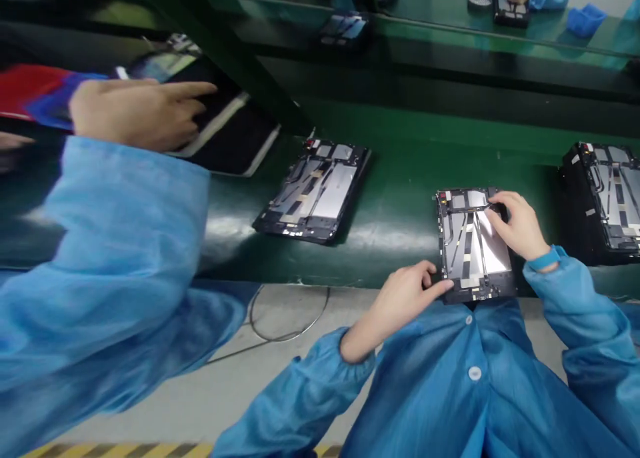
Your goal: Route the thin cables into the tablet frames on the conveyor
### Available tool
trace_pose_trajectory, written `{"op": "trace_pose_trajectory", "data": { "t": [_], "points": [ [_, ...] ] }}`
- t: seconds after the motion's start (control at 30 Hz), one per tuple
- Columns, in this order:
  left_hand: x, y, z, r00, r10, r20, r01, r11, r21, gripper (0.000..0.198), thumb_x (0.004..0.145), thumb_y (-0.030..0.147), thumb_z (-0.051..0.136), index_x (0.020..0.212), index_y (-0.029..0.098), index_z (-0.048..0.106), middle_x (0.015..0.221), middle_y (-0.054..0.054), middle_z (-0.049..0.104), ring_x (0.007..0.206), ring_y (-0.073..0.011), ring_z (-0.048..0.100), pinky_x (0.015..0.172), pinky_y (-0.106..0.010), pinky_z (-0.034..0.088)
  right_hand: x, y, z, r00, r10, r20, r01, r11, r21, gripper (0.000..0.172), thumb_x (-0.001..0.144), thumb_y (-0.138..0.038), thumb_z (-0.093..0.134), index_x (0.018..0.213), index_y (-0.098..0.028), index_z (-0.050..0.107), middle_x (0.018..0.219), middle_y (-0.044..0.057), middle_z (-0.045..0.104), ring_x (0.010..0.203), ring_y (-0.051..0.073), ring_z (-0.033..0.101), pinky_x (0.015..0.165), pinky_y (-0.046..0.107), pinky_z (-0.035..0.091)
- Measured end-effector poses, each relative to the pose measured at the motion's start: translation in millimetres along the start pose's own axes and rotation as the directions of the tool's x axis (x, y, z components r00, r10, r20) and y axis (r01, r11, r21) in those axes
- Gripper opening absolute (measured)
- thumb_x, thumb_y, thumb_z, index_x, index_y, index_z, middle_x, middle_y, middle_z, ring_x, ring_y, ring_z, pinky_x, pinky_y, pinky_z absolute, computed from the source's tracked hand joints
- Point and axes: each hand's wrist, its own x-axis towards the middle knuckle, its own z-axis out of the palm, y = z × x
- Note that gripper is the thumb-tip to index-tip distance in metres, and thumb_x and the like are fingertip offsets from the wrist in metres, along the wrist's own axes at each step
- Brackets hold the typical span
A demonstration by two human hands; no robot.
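Below the counter's near edge, a loop of wire (290,315) lies on the grey floor (200,391), and just above the blue coat (475,391) the left hand (395,305) and right hand (520,225) hold a tablet chassis (475,241) flat on the green counter (395,198), its lower end at that edge. The left grip is closed on the lower-left corner, thumb across the black frame; the right grip is closed over the upper-right corner. The chassis looks light and stiff, but its silver foil panels (495,251) and black tape strips (467,248) seem delicate and slick, so the frame looks the safest hold. A second chassis (603,205) sits close on the right, while a third (313,191) leaves wider room on the left. Farther left, a co-worker's hand (140,115) reaches over a dark tablet (220,131), and another green counter (500,38) runs beyond
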Motion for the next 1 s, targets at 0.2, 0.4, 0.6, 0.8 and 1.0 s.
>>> {"op": "trace_pose_trajectory", "data": {
  "t": [0.2,0.4,0.6,0.8,1.0],
  "points": [
    [64.0,22.7,-24.1,0.968,0.031,-0.248,-0.003,0.994,0.113,0.037,0.098,0.048,0.051,0.087,0.019,0.072,0.090,-0.009,0.079,0.086,-0.0256,0.072,0.079,-0.034,0.049,49.4,-22.5,36.0,0.979,0.185,0.085,-0.137,0.909,-0.394,0.050,0.100,-0.048,0.053,0.113,-0.005,0.073,0.119,0.025,0.072,0.117,0.039,0.063,0.101,0.050,0.049],
    [125.2,41.6,-27.9,0.947,-0.067,-0.315,0.096,0.992,0.078,0.025,0.090,0.034,0.058,0.078,0.019,0.074,0.084,-0.012,0.079,0.088,-0.0278,0.074,0.080,-0.033,0.051,64.7,-36.0,46.1,0.966,0.253,0.043,-0.187,0.810,-0.555,0.061,0.099,-0.057,0.054,0.110,-0.001,0.076,0.119,0.030,0.070,0.118,0.046,0.059,0.096,0.055,0.042],
    [122.9,42.0,-25.7,0.923,-0.030,-0.384,0.107,0.978,0.179,0.015,0.080,0.027,0.061,0.070,0.020,0.071,0.082,-0.012,0.077,0.088,-0.0312,0.073,0.081,-0.037,0.051,69.4,-20.2,55.2,0.979,0.142,0.145,-0.093,0.949,-0.301,0.025,0.098,-0.038,0.063,0.102,-0.022,0.082,0.113,0.012,0.076,0.112,0.034,0.063,0.103,0.052,0.039],
    [107.8,19.6,-20.8,0.924,-0.103,-0.368,-0.034,0.936,-0.350,0.009,0.075,0.027,0.058,0.074,0.019,0.064,0.072,-0.005,0.070,0.059,-0.0156,0.060,0.058,-0.026,0.044,58.9,-9.2,47.3,0.998,-0.016,0.060,0.019,0.998,-0.054,0.011,0.087,-0.027,0.076,0.077,-0.025,0.078,0.090,0.003,0.079,0.098,0.027,0.067,0.102,0.047,0.041],
    [91.9,-1.8,-23.3,0.982,-0.068,-0.177,-0.115,0.529,-0.841,0.012,0.075,0.032,0.055,0.080,0.023,0.049,0.063,0.003,0.057,0.044,-0.0098,0.042,0.043,-0.021,0.032,37.8,-2.5,35.9,0.998,-0.030,0.047,0.022,0.986,0.164,0.009,0.077,-0.016,0.077,0.075,-0.023,0.073,0.072,-0.002,0.074,0.071,0.018,0.066,0.086,0.037,0.048]
  ]
}}
